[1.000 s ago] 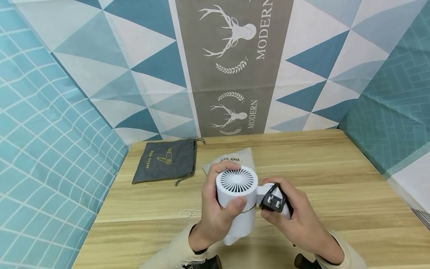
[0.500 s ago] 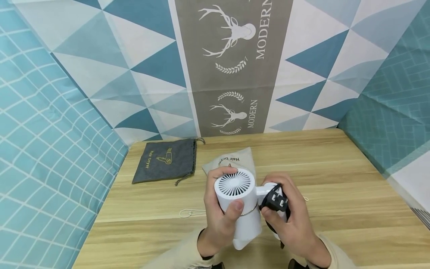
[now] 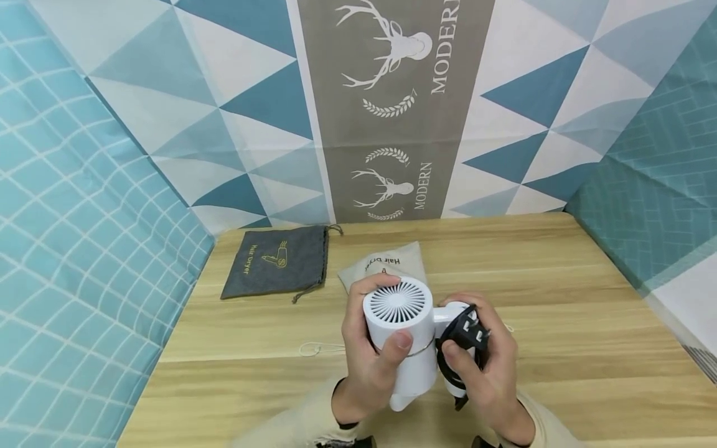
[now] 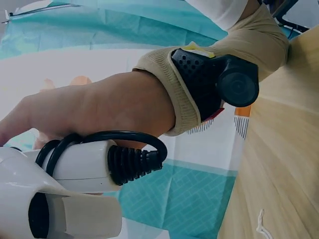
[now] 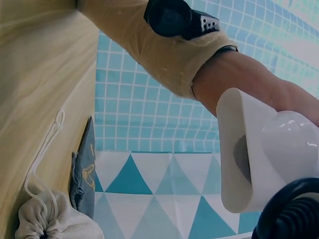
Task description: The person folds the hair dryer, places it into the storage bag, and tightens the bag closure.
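In the lower middle of the head view, both hands hold a white hair dryer (image 3: pixel 400 323) above the wooden table (image 3: pixel 560 323). The left hand (image 3: pixel 372 361) is curled around the round body of the dryer, with the thumb pressed on its front side just under the rear grille, which faces the camera. The right hand (image 3: pixel 487 367) is curled around the folded handle and the black cord (image 3: pixel 448 373), and its thumb pinches the black plug (image 3: pixel 465 333) against the handle; 2 metal pins of the plug point to the right. In the left wrist view, the cord (image 4: pixel 107 137) makes a loop from the ribbed black sleeve at the end of the handle, and the nozzle opening shows in the lower left of the frame.

Behind the dryer, touching the top of it in the picture, lies a beige pouch (image 3: pixel 386 264) with the words "Hair Dryer" printed upside down. To the left of it, in the middle left of the frame, a dark grey drawstring bag (image 3: pixel 277 261) lies flat, with "Hair Dryer" and a small dryer drawing in yellow. A thin white string (image 3: pixel 316 348) lies on the table left of the left hand. The backdrop (image 3: pixel 392 112) in the upper middle shows 2 deer heads and the word "MODERN" 2 times.
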